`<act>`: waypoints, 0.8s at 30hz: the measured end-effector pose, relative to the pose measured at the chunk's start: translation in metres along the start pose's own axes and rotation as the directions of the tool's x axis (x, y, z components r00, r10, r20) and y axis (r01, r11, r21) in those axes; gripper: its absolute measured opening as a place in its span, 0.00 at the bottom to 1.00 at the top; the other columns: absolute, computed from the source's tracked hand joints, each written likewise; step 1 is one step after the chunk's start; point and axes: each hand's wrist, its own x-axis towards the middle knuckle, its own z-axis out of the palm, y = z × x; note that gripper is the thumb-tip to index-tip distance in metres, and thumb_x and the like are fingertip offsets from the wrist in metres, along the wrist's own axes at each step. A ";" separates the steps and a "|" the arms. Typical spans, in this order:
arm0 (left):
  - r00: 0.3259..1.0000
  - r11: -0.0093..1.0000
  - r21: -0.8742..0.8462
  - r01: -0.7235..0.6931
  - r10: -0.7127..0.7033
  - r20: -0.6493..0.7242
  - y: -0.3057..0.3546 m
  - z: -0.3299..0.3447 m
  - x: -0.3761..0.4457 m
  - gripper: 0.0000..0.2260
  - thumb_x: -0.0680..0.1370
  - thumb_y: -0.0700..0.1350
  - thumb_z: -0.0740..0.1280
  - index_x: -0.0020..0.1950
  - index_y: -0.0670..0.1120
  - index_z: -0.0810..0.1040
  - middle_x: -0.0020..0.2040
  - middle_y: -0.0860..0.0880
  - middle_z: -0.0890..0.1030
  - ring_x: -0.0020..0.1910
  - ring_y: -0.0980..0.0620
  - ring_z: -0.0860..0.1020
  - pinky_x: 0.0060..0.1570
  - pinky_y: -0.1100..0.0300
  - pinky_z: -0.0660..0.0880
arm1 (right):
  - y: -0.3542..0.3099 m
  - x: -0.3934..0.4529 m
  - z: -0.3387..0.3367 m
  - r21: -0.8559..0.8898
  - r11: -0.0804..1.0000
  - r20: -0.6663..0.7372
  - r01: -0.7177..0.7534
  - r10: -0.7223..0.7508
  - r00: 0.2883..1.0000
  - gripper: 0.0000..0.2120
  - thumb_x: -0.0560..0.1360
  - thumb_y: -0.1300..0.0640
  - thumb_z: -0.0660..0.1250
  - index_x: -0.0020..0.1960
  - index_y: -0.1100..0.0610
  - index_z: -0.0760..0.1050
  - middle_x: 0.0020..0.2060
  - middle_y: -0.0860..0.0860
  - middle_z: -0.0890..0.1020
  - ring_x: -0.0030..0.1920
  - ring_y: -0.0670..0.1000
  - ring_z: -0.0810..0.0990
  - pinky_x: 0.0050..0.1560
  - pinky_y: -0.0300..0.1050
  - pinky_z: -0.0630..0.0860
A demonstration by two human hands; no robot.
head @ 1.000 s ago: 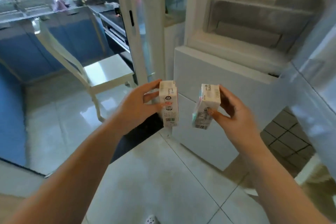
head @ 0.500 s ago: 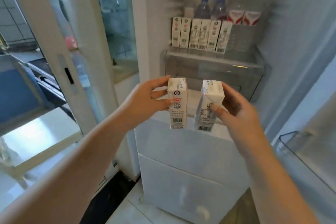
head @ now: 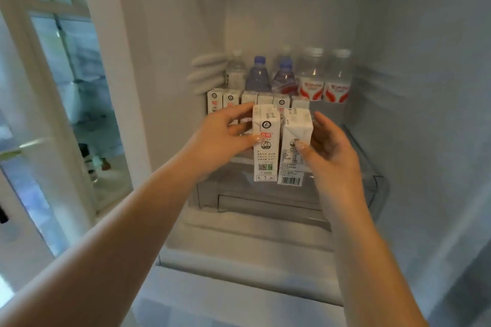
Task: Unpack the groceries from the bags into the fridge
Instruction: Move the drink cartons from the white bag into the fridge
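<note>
White fridge walls (head: pixel 414 66) fill most of the view, and at 9 o'clock stands a white door with glass panes (head: pixel 53 87). Inside the fridge, near the centre, a clear shelf (head: pixel 372 172) carries a row of small milk cartons (head: pixel 223 101) in front and a row of water bottles (head: pixel 259 74) behind them; two bottles at 1 o'clock have red and white labels (head: pixel 324 90). Under the shelf sits a clear drawer (head: pixel 265 202).

Both arms reach in from 6 o'clock. The left hand (head: pixel 220 138) holds one upright carton (head: pixel 265 143): the thumb presses on its front face and the fingers curl over its top edge from the 9 o'clock side. The right hand (head: pixel 332 146) holds a second carton (head: pixel 295 146), with the thumb on its front and the other fingers behind it, half spread. Both cartons stand side by side, touching or almost touching, just in front of the row of cartons on the shelf. Their lower ends hang in front of the shelf edge, so I cannot tell if they rest on it. A barcode (head: pixel 291 180) shows at the bottom of the right carton.
</note>
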 end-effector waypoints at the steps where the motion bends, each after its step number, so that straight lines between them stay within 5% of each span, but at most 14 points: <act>1: 1.000 1.000 -0.006 -0.010 0.010 0.017 -0.001 0.002 0.011 0.24 0.72 0.30 0.69 0.59 0.56 0.75 0.55 0.59 0.80 0.57 0.56 0.79 0.54 0.52 0.78 | 0.001 0.007 -0.002 -0.004 1.000 -0.017 0.015 -0.015 1.000 0.23 0.73 0.67 0.67 0.58 0.42 0.72 0.57 0.43 0.80 0.59 0.42 0.78 0.60 0.48 0.76; 7: 0.988 0.998 -0.012 -0.056 0.057 0.140 -0.003 0.026 0.067 0.30 0.71 0.31 0.70 0.69 0.49 0.69 0.60 0.55 0.78 0.59 0.56 0.77 0.53 0.52 0.78 | 0.005 0.036 -0.020 -0.061 0.996 -0.134 0.061 -0.068 0.989 0.22 0.74 0.67 0.65 0.59 0.43 0.72 0.56 0.43 0.80 0.57 0.41 0.79 0.50 0.38 0.79; 11: 0.967 0.993 0.019 -0.113 0.106 0.232 -0.003 0.049 0.096 0.30 0.72 0.32 0.70 0.69 0.52 0.69 0.57 0.61 0.76 0.58 0.61 0.75 0.55 0.57 0.78 | 0.005 0.055 -0.038 -0.124 0.992 -0.186 0.037 -0.060 0.981 0.23 0.76 0.67 0.63 0.65 0.46 0.71 0.57 0.44 0.80 0.55 0.42 0.79 0.47 0.37 0.79; 17: 0.953 0.993 0.021 -0.112 0.102 0.286 -0.021 0.076 0.121 0.29 0.72 0.33 0.70 0.70 0.49 0.68 0.66 0.52 0.73 0.63 0.57 0.72 0.62 0.57 0.72 | 0.016 0.069 -0.057 -0.143 0.989 -0.274 -0.039 -0.002 0.962 0.23 0.77 0.66 0.61 0.69 0.49 0.68 0.53 0.42 0.81 0.50 0.41 0.82 0.41 0.36 0.79; 20: 0.952 0.994 0.027 -0.109 0.096 0.289 -0.032 0.082 0.126 0.29 0.72 0.35 0.71 0.71 0.49 0.67 0.67 0.50 0.73 0.66 0.54 0.71 0.64 0.55 0.71 | 0.024 0.070 -0.062 -0.166 0.983 -0.275 -0.078 0.030 0.961 0.21 0.78 0.64 0.61 0.69 0.49 0.69 0.55 0.47 0.82 0.51 0.45 0.82 0.44 0.43 0.81; 24: 0.943 0.988 0.073 -0.136 0.107 0.316 -0.047 0.084 0.129 0.29 0.73 0.36 0.70 0.72 0.48 0.66 0.67 0.50 0.73 0.63 0.60 0.71 0.58 0.68 0.69 | 0.038 0.070 -0.063 -0.213 0.970 -0.270 -0.118 0.058 0.961 0.18 0.79 0.61 0.60 0.66 0.47 0.72 0.54 0.47 0.82 0.53 0.48 0.82 0.50 0.51 0.80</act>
